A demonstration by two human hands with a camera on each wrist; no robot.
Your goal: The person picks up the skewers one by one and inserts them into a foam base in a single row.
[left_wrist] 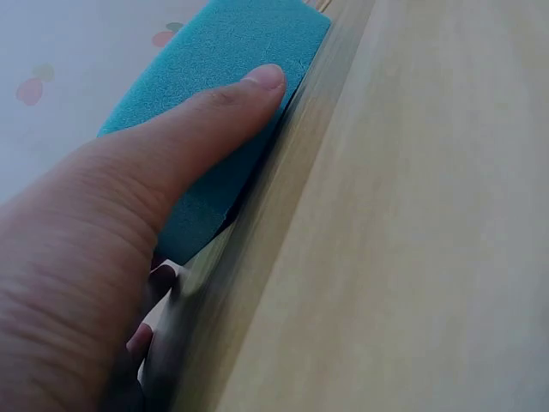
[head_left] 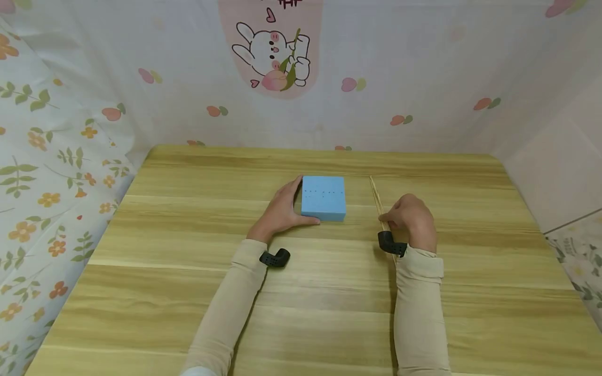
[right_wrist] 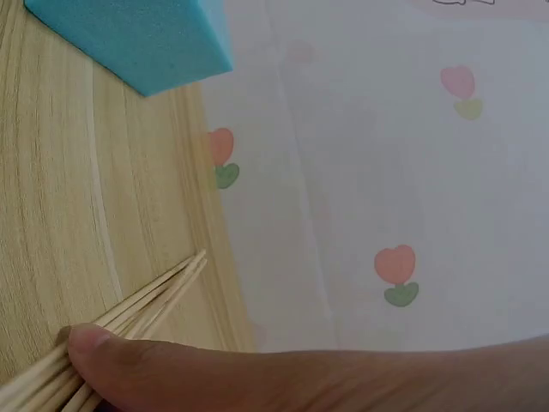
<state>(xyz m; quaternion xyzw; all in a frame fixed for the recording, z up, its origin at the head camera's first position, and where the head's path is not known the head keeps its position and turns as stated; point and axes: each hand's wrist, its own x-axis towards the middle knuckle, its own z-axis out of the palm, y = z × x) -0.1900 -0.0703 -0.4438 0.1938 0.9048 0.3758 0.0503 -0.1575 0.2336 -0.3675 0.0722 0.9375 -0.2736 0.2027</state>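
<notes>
A blue foam block (head_left: 323, 196), dotted with a few rows of small holes on top, sits on the wooden table. My left hand (head_left: 280, 209) holds it from the left, thumb along the front face and the other fingers by the left side and back corner. In the left wrist view, the thumb (left_wrist: 214, 120) presses flat against the foam (left_wrist: 249, 39). To the right of the block, my right hand (head_left: 411, 214) pinches a bundle of thin bamboo skewers (head_left: 377, 196). Their far ends (right_wrist: 184, 273) reach past the thumb (right_wrist: 129, 365) in the right wrist view.
The wood-grain table (head_left: 301, 313) has its back edge close behind the block. A white printed cloth (head_left: 423, 68) hangs behind it, and a flowered cloth (head_left: 51, 198) covers the left side. Black wrist cameras (head_left: 275, 258) are strapped over both beige sleeves.
</notes>
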